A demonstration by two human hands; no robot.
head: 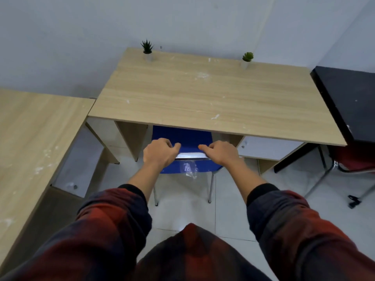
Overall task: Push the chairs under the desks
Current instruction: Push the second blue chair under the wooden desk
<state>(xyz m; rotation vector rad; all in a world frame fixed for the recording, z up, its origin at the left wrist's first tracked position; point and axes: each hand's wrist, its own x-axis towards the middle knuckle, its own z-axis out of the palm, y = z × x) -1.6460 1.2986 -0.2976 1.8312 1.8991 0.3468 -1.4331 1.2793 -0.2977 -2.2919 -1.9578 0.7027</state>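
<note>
Both grips locked on: left hand point(158, 152) and right hand point(220, 152) each curl their fingers over the top rail of the blue chair point(182, 136), side by side. The chair's seat sits partly beneath the front edge of the wooden desk point(203, 94), rear legs out on the tiled floor point(182, 211). Two small potted plants point(147, 50) stand along the desk's far edge
</note>
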